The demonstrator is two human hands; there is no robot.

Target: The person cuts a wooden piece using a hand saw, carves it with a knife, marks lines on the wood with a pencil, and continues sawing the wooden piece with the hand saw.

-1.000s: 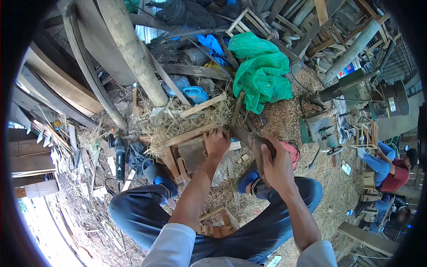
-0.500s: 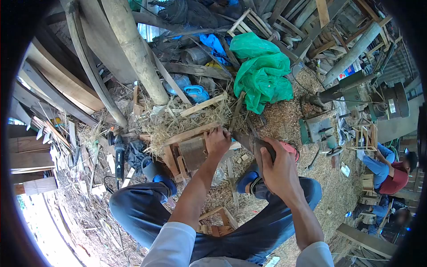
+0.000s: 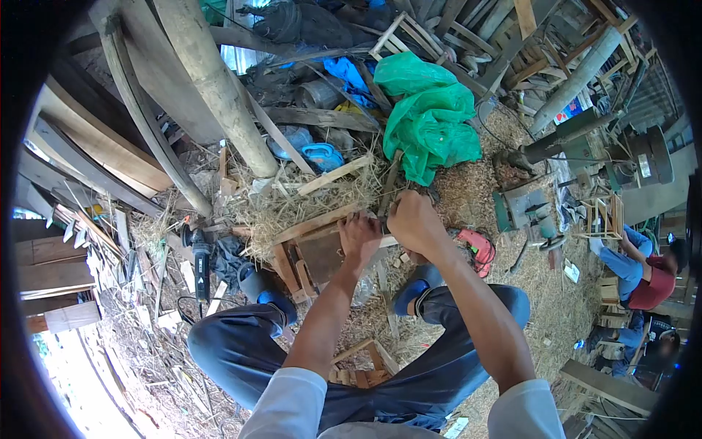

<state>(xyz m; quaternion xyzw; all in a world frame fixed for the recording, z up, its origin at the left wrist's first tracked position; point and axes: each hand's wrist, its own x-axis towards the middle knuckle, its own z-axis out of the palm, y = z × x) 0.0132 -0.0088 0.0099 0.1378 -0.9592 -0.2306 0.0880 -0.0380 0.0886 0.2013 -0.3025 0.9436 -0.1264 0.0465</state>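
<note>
My left hand [image 3: 360, 238] presses down on a low wooden bench [image 3: 318, 254], its fingers curled over a wooden piece [image 3: 322, 222] along the far edge. My right hand [image 3: 417, 222] is a fist right beside it, closed around the handle of a handsaw. From this angle the fist hides most of the saw; only a dark bit of blade [image 3: 385, 226] shows between the hands. The bench stands between my feet, in blue slippers.
A black angle grinder [image 3: 200, 267] lies left, a red power tool [image 3: 477, 252] right. Beyond are a green plastic sheet [image 3: 431, 124], a wooden post [image 3: 219, 88] and piled boards. A metal machine [image 3: 534, 205] stands at right, near two seated people [image 3: 647, 282]. Shavings cover the ground.
My right hand has moved forward and left, up close to my left hand, and the saw blade that showed before is now mostly hidden. My left hand stays on the wood.
</note>
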